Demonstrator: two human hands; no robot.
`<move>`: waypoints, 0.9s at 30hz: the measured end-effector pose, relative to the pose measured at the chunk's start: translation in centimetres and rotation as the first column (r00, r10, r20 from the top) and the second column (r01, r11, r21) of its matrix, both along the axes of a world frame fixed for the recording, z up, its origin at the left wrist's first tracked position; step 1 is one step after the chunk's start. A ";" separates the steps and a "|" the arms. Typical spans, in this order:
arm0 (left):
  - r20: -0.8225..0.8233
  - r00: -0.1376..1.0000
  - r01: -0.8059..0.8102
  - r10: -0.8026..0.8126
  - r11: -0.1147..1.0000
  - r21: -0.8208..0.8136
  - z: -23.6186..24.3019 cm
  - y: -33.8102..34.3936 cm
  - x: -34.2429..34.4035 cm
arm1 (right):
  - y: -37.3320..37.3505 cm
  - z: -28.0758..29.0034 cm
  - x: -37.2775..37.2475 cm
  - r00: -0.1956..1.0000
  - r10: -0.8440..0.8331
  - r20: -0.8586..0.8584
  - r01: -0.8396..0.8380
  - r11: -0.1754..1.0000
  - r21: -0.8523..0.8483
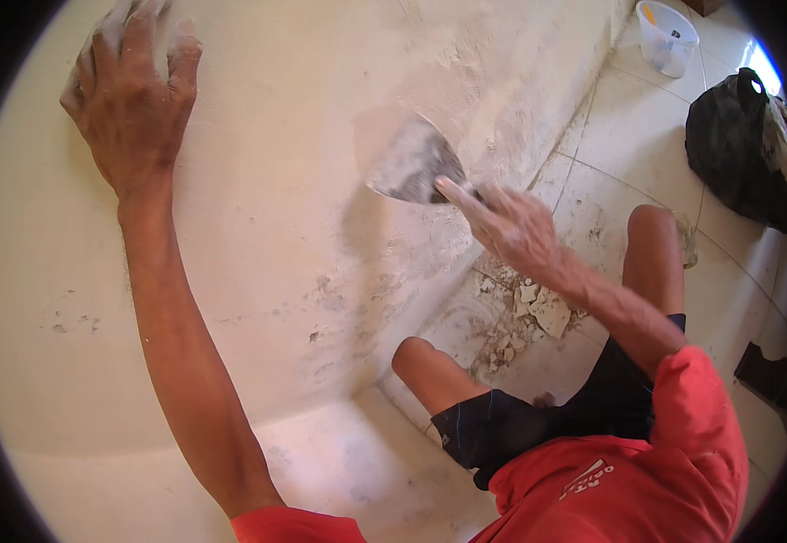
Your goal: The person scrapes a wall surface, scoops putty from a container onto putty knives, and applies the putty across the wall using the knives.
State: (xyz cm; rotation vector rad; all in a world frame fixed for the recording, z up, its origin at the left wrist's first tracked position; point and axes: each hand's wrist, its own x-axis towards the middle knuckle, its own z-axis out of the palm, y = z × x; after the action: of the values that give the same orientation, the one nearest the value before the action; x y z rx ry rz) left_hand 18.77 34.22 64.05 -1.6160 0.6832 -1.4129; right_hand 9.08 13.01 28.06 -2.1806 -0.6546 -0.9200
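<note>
Scraper [419, 166] — in right grip [516, 226]

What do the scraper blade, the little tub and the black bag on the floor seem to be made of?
Scraper blade: probably metal, thin and grey, its finish dulled by whitish smears.
Tub: likely plastic, smooth and cloudy, since light passes through its pale wall.
Black bag: perhaps thin plastic, judging by its crinkles and slight sheen, though the material isn't certain.

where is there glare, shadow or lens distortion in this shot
Head view: bright glare just above the black bag in the picture; head view: soft shadow on the wall below the scraper; head view: black fisheye border rounding off the corners.
</note>
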 end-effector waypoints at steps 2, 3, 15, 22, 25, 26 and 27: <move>0.006 1.000 -0.009 0.009 1.000 -0.010 -0.1 0.3 0.4 | 0.0 1.9 2.5 0.996 -0.018 0.085 0.022 0.999 -0.045; 0.030 0.999 -0.031 0.031 1.000 -0.004 -0.1 0.1 0.6 | -0.4 2.6 3.5 0.984 -0.031 0.175 0.048 0.995 -0.090; 0.031 0.999 -0.020 0.019 0.999 0.030 0.7 1.1 1.1 | -3.3 -2.9 4.9 0.994 -0.111 0.013 0.111 0.985 -0.134; 0.064 0.997 -0.049 0.046 0.998 0.041 0.7 1.1 1.3 | -0.4 -10.4 -0.3 0.936 -0.131 -0.327 0.126 0.991 -0.037; 0.051 0.998 -0.031 0.029 0.999 0.038 0.8 0.6 0.8 | 0.7 -10.0 -3.3 0.895 -0.052 -0.442 0.114 0.987 0.114; 0.053 0.998 -0.029 0.027 0.999 0.036 0.9 0.6 0.8 | 0.7 -9.6 -3.7 0.906 -0.008 -0.423 0.123 0.962 0.244; 0.056 0.997 -0.052 0.050 0.998 0.038 0.9 0.9 0.8 | 0.6 -8.1 -3.7 0.904 -0.004 -0.428 0.120 0.963 0.243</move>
State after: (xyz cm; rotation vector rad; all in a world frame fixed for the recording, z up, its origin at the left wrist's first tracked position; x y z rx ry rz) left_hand 19.59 35.13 64.92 -1.5476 0.6298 -1.3940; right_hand 5.38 13.57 19.91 -2.0701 -0.2343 -0.4973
